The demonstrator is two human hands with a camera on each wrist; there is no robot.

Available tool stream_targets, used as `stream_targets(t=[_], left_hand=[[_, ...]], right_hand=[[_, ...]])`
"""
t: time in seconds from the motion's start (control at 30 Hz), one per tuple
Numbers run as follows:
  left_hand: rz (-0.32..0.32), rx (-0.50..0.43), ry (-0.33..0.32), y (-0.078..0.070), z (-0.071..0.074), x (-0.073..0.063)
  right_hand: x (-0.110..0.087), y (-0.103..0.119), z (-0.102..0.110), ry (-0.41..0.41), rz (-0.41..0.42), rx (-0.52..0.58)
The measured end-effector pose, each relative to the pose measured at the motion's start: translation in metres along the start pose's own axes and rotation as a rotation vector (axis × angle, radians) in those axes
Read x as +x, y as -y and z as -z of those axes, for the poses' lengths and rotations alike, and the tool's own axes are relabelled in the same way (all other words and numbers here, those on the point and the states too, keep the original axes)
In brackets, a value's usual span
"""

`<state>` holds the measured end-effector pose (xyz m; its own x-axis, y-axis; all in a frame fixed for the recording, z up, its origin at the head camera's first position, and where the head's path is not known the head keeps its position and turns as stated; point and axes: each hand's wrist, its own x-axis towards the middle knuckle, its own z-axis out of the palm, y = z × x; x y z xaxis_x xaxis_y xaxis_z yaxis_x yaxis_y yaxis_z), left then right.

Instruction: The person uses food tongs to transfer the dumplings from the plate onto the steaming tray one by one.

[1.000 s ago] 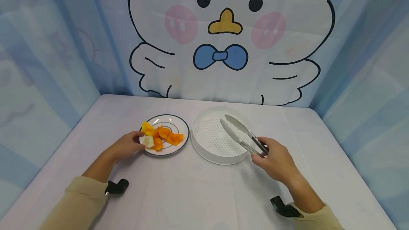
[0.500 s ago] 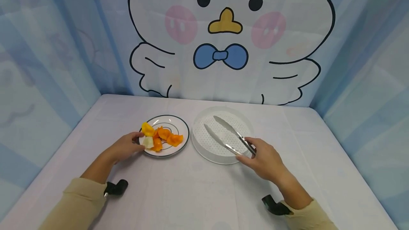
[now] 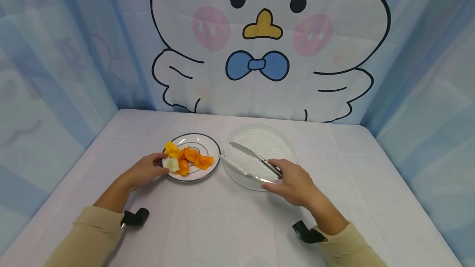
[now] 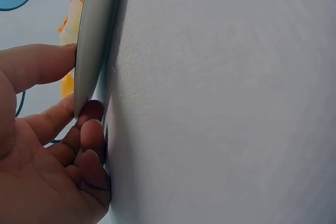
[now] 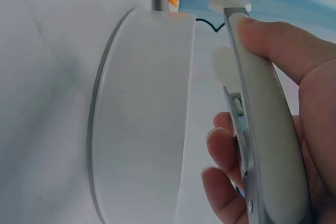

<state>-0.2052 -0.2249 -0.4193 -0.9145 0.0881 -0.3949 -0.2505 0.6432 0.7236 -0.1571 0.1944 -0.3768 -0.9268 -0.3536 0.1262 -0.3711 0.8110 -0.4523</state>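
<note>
My left hand (image 3: 145,172) grips the left rim of a white plate (image 3: 208,143) with dark rings. In the left wrist view the thumb (image 4: 39,66) lies on the rim's upper side and some fingertips are under it. Several glossy orange pieces (image 3: 203,162), a yellow piece (image 3: 172,150) and a pale piece (image 3: 172,164) lie on the plate; they look like cut food. My right hand (image 3: 293,182) holds metal tongs (image 3: 245,149) with pale tips. The tongs stand spread over the left part of a round white tray (image 3: 276,143), nothing between their tips, which point toward the plate.
The tray has a perforated floor and a low wall (image 5: 142,114), and stands just right of the plate. All of it rests on a pale tablecloth (image 3: 208,226). A curtain with a cartoon character (image 3: 259,94) hangs behind the table, and blue curtains (image 3: 55,94) flank it.
My right hand has moved left with the tongs, carrying their tips across the tray to near the plate's right edge. The left hand and the plate have stayed in place.
</note>
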Motion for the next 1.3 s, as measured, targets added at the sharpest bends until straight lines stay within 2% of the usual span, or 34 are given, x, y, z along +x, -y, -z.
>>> stream_targets(t=[0.3,0.63,1.3], left_hand=[[0.011,-0.012,-0.004,0.000,0.000,0.001],[0.005,-0.022,-0.010,0.001,-0.001,0.000],[-0.022,-0.030,-0.010,0.001,0.000,-0.002]], right_hand=[[0.011,0.011,-0.007,0.066,0.015,-0.031],[0.025,0.025,-0.011,0.101,0.091,-0.061],[0.045,0.050,-0.016,0.180,0.056,-0.132]])
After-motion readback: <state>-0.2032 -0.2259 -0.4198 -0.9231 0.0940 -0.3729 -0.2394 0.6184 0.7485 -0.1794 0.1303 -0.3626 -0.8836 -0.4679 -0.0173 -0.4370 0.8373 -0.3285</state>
